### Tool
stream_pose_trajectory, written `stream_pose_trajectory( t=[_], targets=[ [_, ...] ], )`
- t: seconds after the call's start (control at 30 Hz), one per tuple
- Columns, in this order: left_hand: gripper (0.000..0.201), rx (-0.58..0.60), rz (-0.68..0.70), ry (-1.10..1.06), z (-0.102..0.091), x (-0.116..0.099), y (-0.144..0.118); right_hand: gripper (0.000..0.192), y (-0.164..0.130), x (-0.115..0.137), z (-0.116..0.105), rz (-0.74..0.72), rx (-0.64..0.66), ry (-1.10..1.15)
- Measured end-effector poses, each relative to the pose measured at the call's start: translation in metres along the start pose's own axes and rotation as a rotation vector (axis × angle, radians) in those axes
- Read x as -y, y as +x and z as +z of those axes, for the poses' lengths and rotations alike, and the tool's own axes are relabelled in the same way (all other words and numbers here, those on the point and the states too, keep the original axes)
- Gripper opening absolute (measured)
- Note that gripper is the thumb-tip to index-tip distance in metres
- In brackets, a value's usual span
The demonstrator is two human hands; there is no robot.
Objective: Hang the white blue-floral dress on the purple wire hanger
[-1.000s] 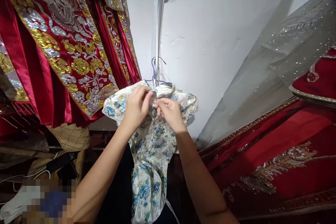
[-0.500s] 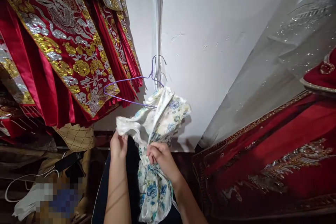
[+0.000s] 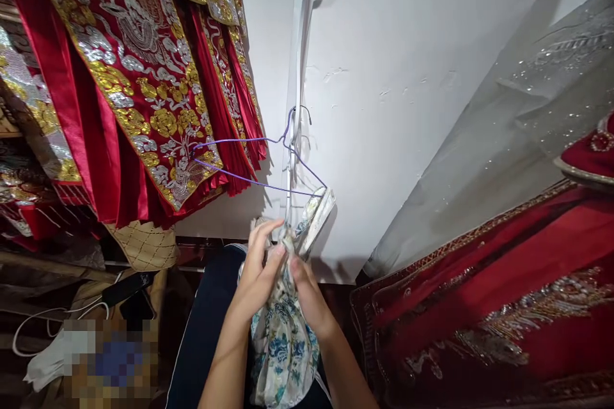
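Observation:
A white garment with blue and green flowers (image 3: 283,348) hangs by one strap-like end from the right corner of a purple wire hanger (image 3: 249,180). The hanger's hook is caught on a pale vertical strip (image 3: 298,45) against the wall. My left hand (image 3: 261,265) closes on the gathered cloth from the left, thumb and fingers near its upper part. From the right, my right hand (image 3: 309,291) grips the same bunched fabric, its thumb uppermost and its other fingers mostly hidden. Below my hands the garment drapes over my dark-clad lap.
Red costumes with gold and silver embroidery (image 3: 158,83) hang at the left. To the right stand a red beaded garment (image 3: 480,294) and a sheer sparkly cloth (image 3: 480,140). A dark phone-like object (image 3: 137,310) and white cable (image 3: 43,313) lie at the lower left.
My left hand has moved right and up, from the garment's left edge to the bunched middle beside my right hand. The cloth is gathered narrower and covers less of the hanger.

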State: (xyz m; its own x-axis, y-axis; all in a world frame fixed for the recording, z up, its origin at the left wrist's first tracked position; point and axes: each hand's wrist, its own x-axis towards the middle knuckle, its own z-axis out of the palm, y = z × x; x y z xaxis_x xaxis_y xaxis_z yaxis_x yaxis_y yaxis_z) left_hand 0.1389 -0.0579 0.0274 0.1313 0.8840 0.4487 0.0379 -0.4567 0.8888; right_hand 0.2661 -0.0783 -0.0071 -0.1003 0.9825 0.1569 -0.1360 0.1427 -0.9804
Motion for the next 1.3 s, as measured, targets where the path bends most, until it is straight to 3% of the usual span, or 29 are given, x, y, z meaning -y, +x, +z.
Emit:
stream_pose_trajectory(
  t=[0.03, 0.17, 0.27, 0.4, 0.47, 0.6, 0.77, 0.83, 0.9, 0.97, 1.07, 1.23, 1.3],
  targets=[
    [0.043, 0.034, 0.014, 0.012, 0.001, 0.003, 0.003, 0.041, 0.0, 0.006, -0.001, 0.004, 0.064, -0.022],
    [0.065, 0.403, -0.016, 0.097, -0.009, 0.028, 0.015, 0.01, 0.009, 0.037, -0.026, -0.024, 0.271, -0.282],
    [0.063, 0.575, -0.061, 0.35, -0.03, 0.044, 0.022, 0.007, 0.034, 0.062, -0.057, -0.128, 0.167, -0.437],
    [0.052, 0.562, -0.094, 0.641, -0.074, 0.04, 0.032, 0.045, 0.101, 0.077, -0.08, -0.359, -0.165, -0.443],
    [0.049, 0.538, -0.112, 0.758, -0.096, 0.032, 0.038, 0.058, 0.139, 0.07, -0.081, -0.442, -0.126, -0.508],
    [0.044, 0.553, -0.2, 1.053, -0.122, 0.021, 0.04, 0.038, 0.182, 0.039, -0.081, -0.362, 0.008, -0.657],
    [0.034, 0.648, -0.354, 1.196, -0.123, 0.023, 0.032, 0.018, 0.147, 0.035, -0.108, -0.369, 0.047, -0.704],
    [0.032, 0.586, -0.353, 1.254, -0.124, 0.02, 0.039, 0.017, 0.125, 0.048, -0.12, -0.372, 0.061, -0.715],
    [0.029, 0.46, -0.242, 1.287, -0.125, 0.01, 0.055, 0.015, 0.108, 0.063, -0.13, -0.364, 0.059, -0.718],
    [0.024, 0.337, -0.025, 1.248, -0.125, -0.003, 0.076, 0.011, 0.099, 0.077, -0.135, -0.352, 0.049, -0.707],
    [0.02, 0.262, 0.219, 1.074, -0.12, -0.025, 0.104, 0.008, 0.094, 0.087, -0.135, -0.348, 0.058, -0.643],
    [0.013, 0.273, 0.299, 0.783, -0.094, -0.039, 0.129, 0.019, 0.092, 0.082, -0.115, -0.345, 0.216, -0.507],
    [0.028, 0.248, 0.337, 0.744, -0.086, -0.037, 0.135, 0.036, 0.089, 0.08, -0.107, -0.337, 0.253, -0.504]
  ],
)
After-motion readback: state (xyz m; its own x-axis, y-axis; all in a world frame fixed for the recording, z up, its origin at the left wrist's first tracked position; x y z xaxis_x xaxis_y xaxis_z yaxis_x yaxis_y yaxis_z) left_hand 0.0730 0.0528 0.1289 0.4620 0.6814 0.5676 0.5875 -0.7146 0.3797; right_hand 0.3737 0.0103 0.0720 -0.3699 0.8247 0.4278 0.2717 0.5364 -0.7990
